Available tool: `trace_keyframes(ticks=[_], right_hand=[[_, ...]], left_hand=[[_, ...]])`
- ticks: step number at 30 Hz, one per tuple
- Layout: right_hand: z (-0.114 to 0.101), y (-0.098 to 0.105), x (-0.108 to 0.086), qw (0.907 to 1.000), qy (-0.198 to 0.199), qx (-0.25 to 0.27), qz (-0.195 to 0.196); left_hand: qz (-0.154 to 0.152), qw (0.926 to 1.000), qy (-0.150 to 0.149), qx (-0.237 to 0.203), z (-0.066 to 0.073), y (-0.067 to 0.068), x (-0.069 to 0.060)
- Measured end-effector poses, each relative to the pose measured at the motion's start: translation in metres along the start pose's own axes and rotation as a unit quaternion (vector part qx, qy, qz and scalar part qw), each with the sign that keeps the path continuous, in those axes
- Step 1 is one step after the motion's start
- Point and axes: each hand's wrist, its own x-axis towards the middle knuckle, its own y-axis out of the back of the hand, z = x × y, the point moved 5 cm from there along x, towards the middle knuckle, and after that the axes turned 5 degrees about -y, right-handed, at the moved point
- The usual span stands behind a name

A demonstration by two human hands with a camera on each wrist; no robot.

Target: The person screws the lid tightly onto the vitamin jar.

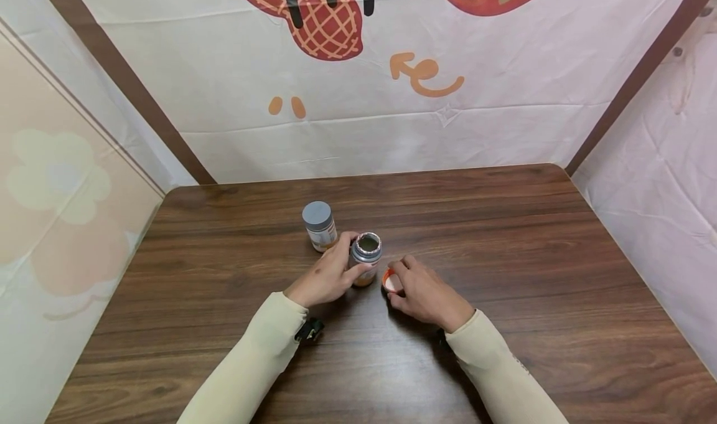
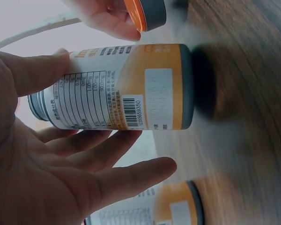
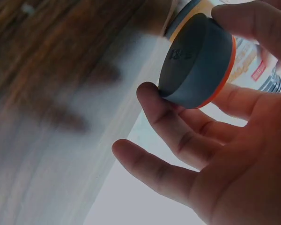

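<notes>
My left hand (image 1: 330, 273) holds an uncapped supplement bottle (image 2: 126, 89) upright, thumb on one side and fingers on the other. Its open mouth (image 1: 369, 243) faces up in the head view, with a torn foil edge and a dark inside. The bottle's label is white and orange with a printed table and barcode. Just to the right, my right hand (image 1: 424, 290) pinches a grey screw cap (image 3: 199, 65) between thumb and fingers. The cap's pale inside and orange rim are turned upward, apart from the bottle.
A second bottle (image 1: 322, 231) with its grey lid on stands behind my left hand. The brown wood-grain table (image 1: 532, 237) ends at a printed white cloth wall (image 1: 392, 144) at the back, with cloth at both sides.
</notes>
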Motion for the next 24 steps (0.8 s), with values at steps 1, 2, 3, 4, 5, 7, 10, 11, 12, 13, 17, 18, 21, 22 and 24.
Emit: trace_keyframes(ticks=[1,2,3,4,5,7,10,11,12,13,17,18,21,22,24], right_hand=[[0.000,0.000,0.000,1.0000,-0.002,0.000,0.001],[0.000,0.001,0.000,1.0000,-0.005,0.000,0.002],[0.001,0.001,0.000,1.0000,-0.008,0.001,0.002],[0.001,0.002,0.000,0.9999,-0.011,0.003,0.002],[0.001,0.002,0.001,0.9999,-0.015,0.005,0.001],[0.001,0.003,0.001,0.9998,-0.019,0.011,0.002],[0.001,0.005,0.001,0.9996,-0.010,0.020,0.017],[0.000,0.006,0.002,0.9995,-0.005,0.020,0.025],[0.000,0.007,0.002,0.9992,-0.001,0.022,0.034],[-0.001,0.008,0.002,0.9988,0.003,0.023,0.042],[-0.001,0.011,0.003,0.9974,0.007,0.027,0.067],[-0.001,0.011,0.003,0.9971,0.007,0.029,0.071],[0.000,0.012,0.003,0.9961,0.010,0.030,0.083],[-0.001,0.013,0.004,0.9957,0.011,0.030,0.087],[-0.001,0.013,0.003,0.9951,0.014,0.032,0.093]], left_hand=[[-0.003,1.0000,-0.002,0.000,0.000,0.001,-0.001],[-0.006,1.0000,-0.004,0.001,0.000,0.002,-0.002],[-0.008,0.9999,-0.006,0.003,0.000,0.003,-0.003],[-0.012,0.9999,-0.007,0.005,0.000,0.004,-0.004],[-0.015,0.9999,-0.006,0.006,0.000,0.005,-0.005],[-0.022,0.9997,-0.004,0.010,0.000,0.006,-0.007],[-0.030,0.9993,-0.010,0.018,0.001,0.008,-0.009],[-0.032,0.9992,-0.012,0.018,0.001,0.009,-0.009],[-0.034,0.9991,-0.016,0.021,0.001,0.009,-0.010],[-0.035,0.9990,-0.019,0.022,0.002,0.009,-0.010],[-0.036,0.9986,-0.029,0.025,0.001,0.010,-0.012],[-0.035,0.9986,-0.031,0.025,0.001,0.010,-0.012],[-0.033,0.9983,-0.038,0.028,0.001,0.009,-0.013],[-0.033,0.9982,-0.041,0.029,0.001,0.008,-0.013],[-0.034,0.9980,-0.045,0.029,0.001,0.007,-0.013]])
